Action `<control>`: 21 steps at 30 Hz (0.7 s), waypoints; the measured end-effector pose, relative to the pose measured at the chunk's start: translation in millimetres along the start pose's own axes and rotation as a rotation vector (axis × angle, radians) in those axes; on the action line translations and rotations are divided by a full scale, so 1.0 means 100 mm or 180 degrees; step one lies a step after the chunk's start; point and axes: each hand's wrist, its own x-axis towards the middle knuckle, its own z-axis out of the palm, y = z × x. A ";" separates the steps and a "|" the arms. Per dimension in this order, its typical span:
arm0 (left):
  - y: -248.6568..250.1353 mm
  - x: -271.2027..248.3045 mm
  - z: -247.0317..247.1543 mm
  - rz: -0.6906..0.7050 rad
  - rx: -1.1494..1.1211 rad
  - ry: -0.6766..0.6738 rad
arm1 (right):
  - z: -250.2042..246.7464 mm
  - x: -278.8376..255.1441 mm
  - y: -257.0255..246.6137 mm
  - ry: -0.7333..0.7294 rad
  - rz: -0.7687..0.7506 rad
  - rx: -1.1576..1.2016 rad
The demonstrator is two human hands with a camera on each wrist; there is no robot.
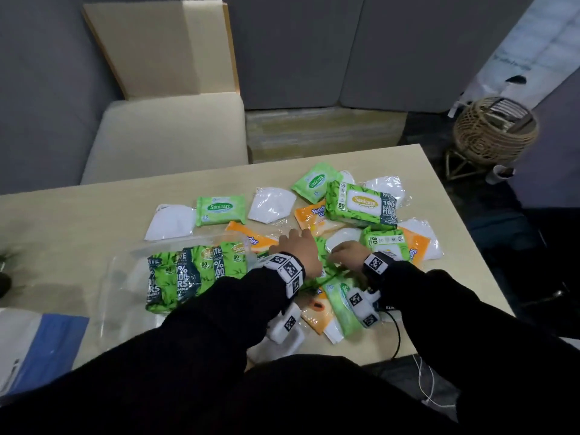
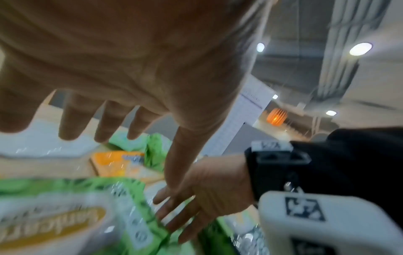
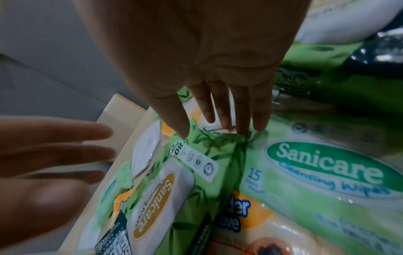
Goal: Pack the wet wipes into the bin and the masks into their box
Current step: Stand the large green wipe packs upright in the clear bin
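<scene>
Head view: I have both hands down in the heap of packs at the middle of the table. My left hand hovers with straight, spread fingers and holds nothing; the left wrist view shows its fingers clear above the packs. My right hand sits just at its 3 o'clock, fingers also extended; in the right wrist view its fingertips touch the crimped end of a large green wipes pack, without curling round it, so that hand too grasps nothing.

The clear bin lies at 9 o'clock of my hands, near the table's front edge, and already contains a row of green packs standing on edge. Loose wipes remain on the table: a small green pack at 11 o'clock, a big green pack at 1 o'clock resting on an orange pack, another orange pack touching the bin's far corner, and a light-green small pack under my right wrist, overlying an orange one.

White masks lie scattered: one mask at 10 o'clock, a second mask at 12 o'clock, others at 2 and 3 o'clock. A white-and-blue flat item lies at 8 o'clock on the table's near-left corner; I cannot tell if it is the mask box.
</scene>
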 end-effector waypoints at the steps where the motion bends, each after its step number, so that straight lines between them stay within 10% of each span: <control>1: 0.03 0.08 0.09 -0.0099 0.0107 -0.0008 | 0.01 -0.01 0.03 -0.0037 0.0034 0.0108; 14: -0.07 0.45 0.61 -0.0289 0.0573 -0.0013 | 0.05 0.14 0.10 -0.0362 -0.0125 0.0013; 21: 0.12 0.62 0.34 -0.0285 0.0035 0.0062 | -0.67 0.24 0.07 0.1201 -0.0850 0.0785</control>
